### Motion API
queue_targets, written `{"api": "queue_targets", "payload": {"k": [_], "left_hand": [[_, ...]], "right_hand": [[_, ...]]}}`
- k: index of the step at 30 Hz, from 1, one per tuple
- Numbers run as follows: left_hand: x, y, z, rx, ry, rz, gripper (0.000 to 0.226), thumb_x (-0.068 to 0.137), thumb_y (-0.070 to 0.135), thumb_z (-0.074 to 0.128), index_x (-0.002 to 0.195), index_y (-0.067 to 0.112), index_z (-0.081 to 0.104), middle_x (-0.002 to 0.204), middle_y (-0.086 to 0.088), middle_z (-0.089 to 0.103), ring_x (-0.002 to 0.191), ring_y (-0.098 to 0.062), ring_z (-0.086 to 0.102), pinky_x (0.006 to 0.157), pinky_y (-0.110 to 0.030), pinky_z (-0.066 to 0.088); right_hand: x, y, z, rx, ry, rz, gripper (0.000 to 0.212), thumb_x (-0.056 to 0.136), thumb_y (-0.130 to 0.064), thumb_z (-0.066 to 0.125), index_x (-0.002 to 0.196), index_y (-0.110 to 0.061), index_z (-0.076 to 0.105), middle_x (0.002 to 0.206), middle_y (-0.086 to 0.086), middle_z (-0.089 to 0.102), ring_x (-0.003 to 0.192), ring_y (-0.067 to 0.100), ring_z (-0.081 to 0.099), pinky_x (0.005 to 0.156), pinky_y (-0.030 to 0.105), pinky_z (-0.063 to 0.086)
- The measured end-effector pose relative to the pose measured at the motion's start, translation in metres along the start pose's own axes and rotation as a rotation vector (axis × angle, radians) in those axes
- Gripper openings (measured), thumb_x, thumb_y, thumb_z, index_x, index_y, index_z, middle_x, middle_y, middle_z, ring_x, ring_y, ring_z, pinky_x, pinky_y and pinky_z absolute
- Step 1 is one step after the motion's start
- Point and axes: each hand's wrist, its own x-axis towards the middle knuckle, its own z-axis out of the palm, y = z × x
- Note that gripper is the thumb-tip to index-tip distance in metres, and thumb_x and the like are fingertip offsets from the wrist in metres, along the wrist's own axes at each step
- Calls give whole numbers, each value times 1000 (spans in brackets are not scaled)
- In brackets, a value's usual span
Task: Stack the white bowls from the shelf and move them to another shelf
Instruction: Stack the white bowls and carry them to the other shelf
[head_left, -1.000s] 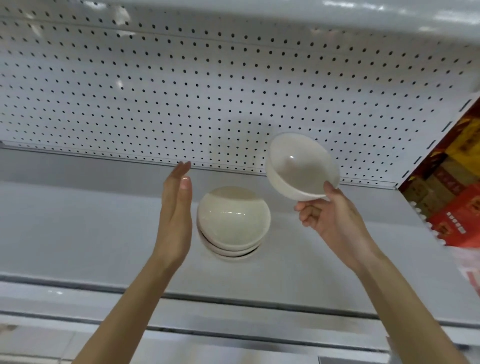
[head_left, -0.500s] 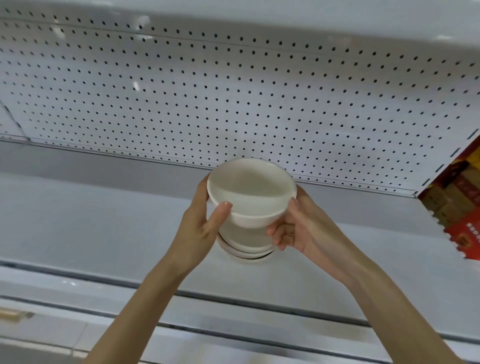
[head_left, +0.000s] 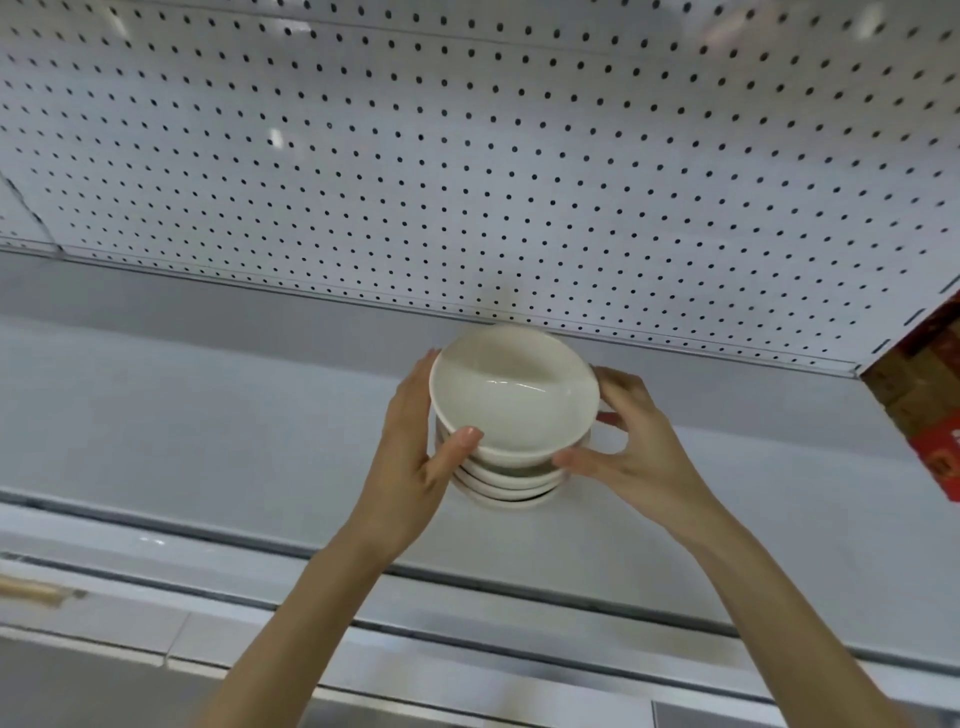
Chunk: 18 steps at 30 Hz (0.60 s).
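A stack of white bowls (head_left: 511, 410) stands on the grey shelf (head_left: 208, 415), near its back and right of centre. The top bowl sits nested in the ones below, its inside facing up. My left hand (head_left: 415, 457) grips the stack's left side, thumb curled over the front of the top bowl's wall. My right hand (head_left: 639, 457) grips the right side, thumb on the front lower wall and fingers curled round the back. The bottom of the stack is partly hidden by my hands.
A white pegboard wall (head_left: 467, 156) closes the shelf at the back. Red and brown boxes (head_left: 930, 415) stand past the right end of the shelf. A lower ledge (head_left: 156, 597) runs along the front below the shelf edge.
My right hand brought a single bowl from the upper right and set it down onto the stack. My left hand went from open beside the stack to gripping it.
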Motion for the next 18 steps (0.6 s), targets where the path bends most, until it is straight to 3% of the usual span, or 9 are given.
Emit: {"api": "queue_targets", "payload": {"k": [3,5,9,12,15,18], "left_hand": [[0,-4,4,5,2,-44,68,81,65,46,139,35,27,149,2,36,140,-16,30,116,-42,28],[-1,-4,6,-12,-4,-57,65,80,60,47,137,37,29,149,0,37,139,-16,32,115,-42,30],[-3,-9,7,-30,-22,-60,63,79,58,48,137,39,30,145,6,40,135,-9,36,111,-23,32],[-4,-14,5,-39,-34,-65,66,79,58,47,139,35,32,145,8,40,134,-4,36,107,-12,31],[0,-15,6,-211,-38,-131,70,84,62,35,144,26,36,146,10,42,135,-1,37,111,-23,32],[9,-17,11,-406,0,-230,67,85,69,29,138,31,45,138,13,52,131,-5,45,112,-43,34]], "right_hand": [[-2,3,0,70,-9,7,74,53,-57,72,121,-51,43,128,-22,42,119,-13,42,101,13,35],[-4,5,2,110,-17,16,73,54,-55,73,121,-50,45,128,-24,44,120,-10,44,101,14,38],[-10,8,6,211,-29,48,73,59,-48,75,126,-47,47,129,-28,49,126,-1,46,104,26,41],[-13,11,11,323,-40,55,75,67,-47,74,136,-38,44,138,-20,49,132,5,43,110,36,39],[-9,14,25,461,12,129,90,71,-81,51,145,-33,36,147,-15,43,138,8,36,113,39,34],[-3,16,50,682,173,291,79,76,-83,27,134,-35,50,139,-11,54,134,11,43,115,40,30]]}}
